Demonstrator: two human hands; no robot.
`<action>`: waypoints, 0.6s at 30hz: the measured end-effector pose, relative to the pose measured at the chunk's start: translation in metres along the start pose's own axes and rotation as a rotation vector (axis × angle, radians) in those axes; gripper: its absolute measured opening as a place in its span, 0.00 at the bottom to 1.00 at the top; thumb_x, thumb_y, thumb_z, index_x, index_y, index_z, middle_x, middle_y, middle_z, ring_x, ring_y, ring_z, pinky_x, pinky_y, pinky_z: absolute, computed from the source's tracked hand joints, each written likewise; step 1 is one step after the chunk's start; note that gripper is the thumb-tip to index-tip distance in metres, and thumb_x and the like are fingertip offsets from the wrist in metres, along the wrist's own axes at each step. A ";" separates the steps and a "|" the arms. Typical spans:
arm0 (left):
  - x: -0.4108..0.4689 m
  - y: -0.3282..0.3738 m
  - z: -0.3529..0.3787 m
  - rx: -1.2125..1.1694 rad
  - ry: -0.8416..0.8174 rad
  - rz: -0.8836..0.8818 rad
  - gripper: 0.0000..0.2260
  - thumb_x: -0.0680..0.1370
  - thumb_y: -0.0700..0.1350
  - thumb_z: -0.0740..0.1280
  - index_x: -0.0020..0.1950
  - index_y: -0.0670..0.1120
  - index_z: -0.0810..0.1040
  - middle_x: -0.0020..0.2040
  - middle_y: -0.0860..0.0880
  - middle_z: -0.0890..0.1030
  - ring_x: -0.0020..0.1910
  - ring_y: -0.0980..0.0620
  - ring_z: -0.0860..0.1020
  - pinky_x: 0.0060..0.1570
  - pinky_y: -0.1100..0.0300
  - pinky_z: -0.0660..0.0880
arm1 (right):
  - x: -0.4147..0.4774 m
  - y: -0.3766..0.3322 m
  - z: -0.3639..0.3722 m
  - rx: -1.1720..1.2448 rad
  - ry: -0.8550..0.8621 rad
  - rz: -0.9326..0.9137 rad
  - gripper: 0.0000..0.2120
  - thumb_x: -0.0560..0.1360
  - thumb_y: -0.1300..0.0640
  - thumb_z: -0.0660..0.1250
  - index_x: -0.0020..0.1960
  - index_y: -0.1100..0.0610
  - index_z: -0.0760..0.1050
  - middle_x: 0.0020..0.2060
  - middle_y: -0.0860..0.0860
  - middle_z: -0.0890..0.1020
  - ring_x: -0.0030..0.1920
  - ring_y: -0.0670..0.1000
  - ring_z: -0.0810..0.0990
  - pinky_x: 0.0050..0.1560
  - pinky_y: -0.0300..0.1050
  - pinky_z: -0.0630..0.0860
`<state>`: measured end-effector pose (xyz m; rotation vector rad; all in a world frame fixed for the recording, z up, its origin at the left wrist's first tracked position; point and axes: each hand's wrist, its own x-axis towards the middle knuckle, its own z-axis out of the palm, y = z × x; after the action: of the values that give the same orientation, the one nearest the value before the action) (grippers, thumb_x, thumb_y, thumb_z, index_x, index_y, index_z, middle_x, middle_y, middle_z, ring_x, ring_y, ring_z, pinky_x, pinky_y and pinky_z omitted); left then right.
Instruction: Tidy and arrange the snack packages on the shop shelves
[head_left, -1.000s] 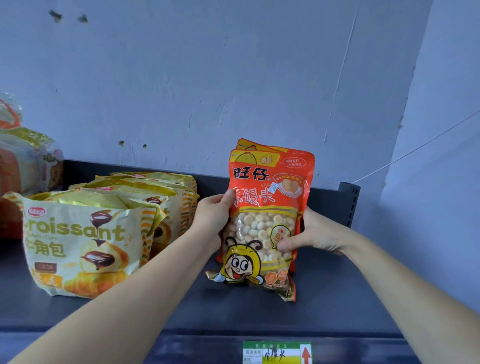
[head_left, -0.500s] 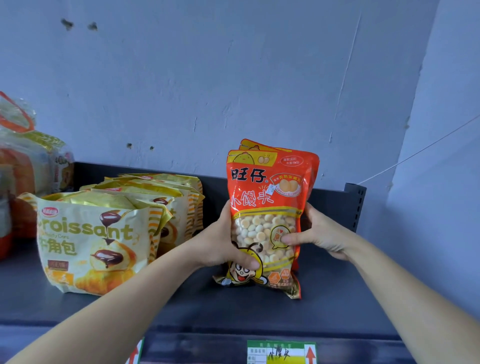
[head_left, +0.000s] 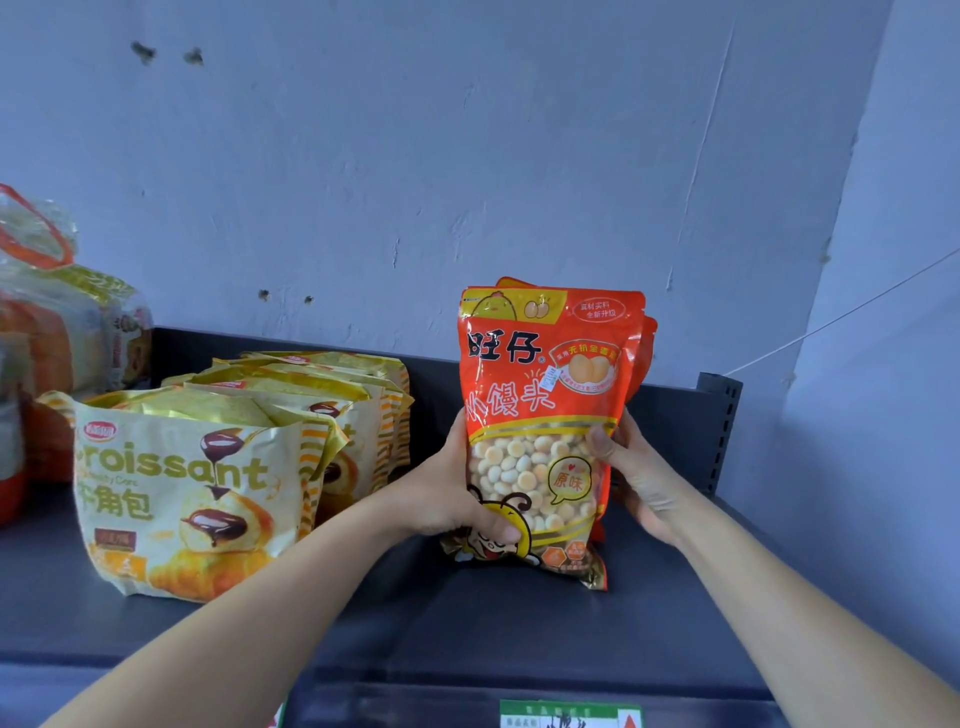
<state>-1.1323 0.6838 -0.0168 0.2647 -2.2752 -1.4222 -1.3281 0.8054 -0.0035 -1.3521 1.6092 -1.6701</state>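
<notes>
Two orange pouches (head_left: 545, 415) and roughly five croissant bags (head_left: 182, 493).

Item one: glossy orange plastic pouch (head_left: 545, 395) with yellow top band, black characters, clear window showing small round pale biscuits and a cartoon bee at the base. It stands upright, facing front, bottom edge on the dark grey metal shelf (head_left: 467, 623), gripped at its left edge by the left hand (head_left: 457, 499) and at its right edge by the right hand (head_left: 639, 478). A second orange pouch (head_left: 645, 338) stands directly behind it, mostly hidden. Left of these, a cream-and-yellow foil croissant bag (head_left: 182, 493) stands upright, with matching bags (head_left: 363, 395) filed behind it.
</notes>
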 end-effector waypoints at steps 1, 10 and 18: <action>0.001 -0.001 0.002 0.000 0.010 0.003 0.52 0.64 0.32 0.79 0.74 0.58 0.50 0.62 0.59 0.73 0.59 0.62 0.74 0.52 0.70 0.75 | 0.002 0.000 0.001 -0.003 -0.011 0.009 0.62 0.37 0.27 0.75 0.69 0.40 0.63 0.60 0.43 0.79 0.62 0.48 0.75 0.69 0.58 0.66; 0.008 -0.008 0.008 -0.018 0.030 0.028 0.51 0.61 0.40 0.82 0.70 0.65 0.52 0.68 0.56 0.69 0.69 0.57 0.68 0.65 0.57 0.71 | 0.005 -0.002 -0.002 0.138 -0.162 0.154 0.62 0.39 0.30 0.78 0.69 0.52 0.68 0.58 0.51 0.82 0.58 0.53 0.81 0.53 0.50 0.79; 0.015 -0.002 -0.006 -0.067 -0.144 -0.078 0.48 0.62 0.37 0.77 0.72 0.59 0.52 0.62 0.57 0.76 0.57 0.63 0.78 0.50 0.69 0.76 | 0.011 0.004 0.003 0.150 -0.062 0.086 0.60 0.43 0.26 0.75 0.70 0.51 0.68 0.60 0.52 0.81 0.60 0.54 0.80 0.62 0.56 0.74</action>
<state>-1.1430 0.6724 -0.0120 0.2396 -2.3489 -1.6011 -1.3312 0.7937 -0.0045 -1.2304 1.4554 -1.6463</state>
